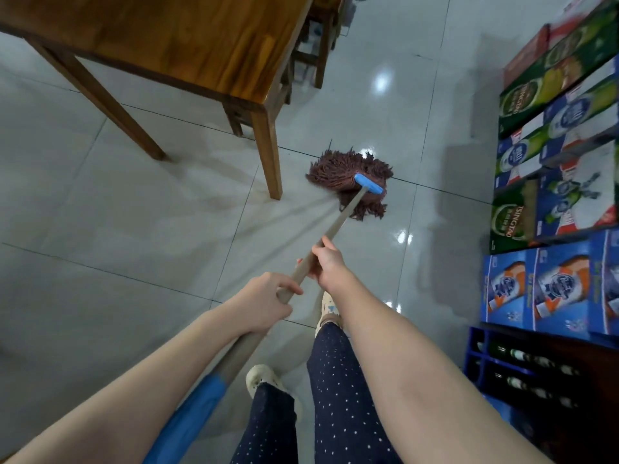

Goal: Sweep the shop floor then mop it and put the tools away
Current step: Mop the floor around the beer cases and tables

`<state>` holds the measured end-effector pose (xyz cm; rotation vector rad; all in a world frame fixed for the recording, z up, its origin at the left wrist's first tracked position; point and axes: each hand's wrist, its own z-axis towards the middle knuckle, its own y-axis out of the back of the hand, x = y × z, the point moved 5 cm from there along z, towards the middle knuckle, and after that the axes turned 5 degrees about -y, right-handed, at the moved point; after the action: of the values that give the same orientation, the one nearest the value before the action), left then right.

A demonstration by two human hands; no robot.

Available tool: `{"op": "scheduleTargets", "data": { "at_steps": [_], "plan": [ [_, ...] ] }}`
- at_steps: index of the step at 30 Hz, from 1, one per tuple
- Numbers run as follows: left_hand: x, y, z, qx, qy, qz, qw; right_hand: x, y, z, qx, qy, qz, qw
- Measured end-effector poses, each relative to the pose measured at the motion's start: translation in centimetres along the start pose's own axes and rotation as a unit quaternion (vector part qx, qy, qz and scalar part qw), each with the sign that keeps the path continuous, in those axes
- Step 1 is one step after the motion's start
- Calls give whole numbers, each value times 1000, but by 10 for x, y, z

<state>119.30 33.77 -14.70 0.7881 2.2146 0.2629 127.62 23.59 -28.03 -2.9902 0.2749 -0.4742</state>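
Note:
A mop with a brown string head (345,172) and a blue clamp lies flat on the pale tiled floor (100,212), just right of a table leg. Its beige handle (338,222) runs back toward me, ending in a blue grip near my left forearm. My right hand (326,262) grips the handle higher up the shaft, nearer the head. My left hand (264,303) grips it lower down, fingers curled round the shaft. Wet streaks shine on the tiles left of the mop head.
A wooden table (160,38) stands at the upper left, its nearest leg (271,155) close to the mop head. Stacked drink cartons (552,162) line the right side, with a blue bottle crate (479,356) below them. My legs and pale shoes are underneath.

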Motion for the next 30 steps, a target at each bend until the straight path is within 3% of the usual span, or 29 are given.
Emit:
{"op": "scheduleTargets", "data": {
  "at_steps": [13,23,30],
  "plan": [
    [-99,65,129,42,11,27,999,158,-2,70,18,-38,-2,999],
    [-222,52,277,-1,-45,-105,994,336,60,109,-61,109,4,992],
    [-200,65,250,9,-9,-153,988,313,40,106,-75,91,10,993]
  ]
}}
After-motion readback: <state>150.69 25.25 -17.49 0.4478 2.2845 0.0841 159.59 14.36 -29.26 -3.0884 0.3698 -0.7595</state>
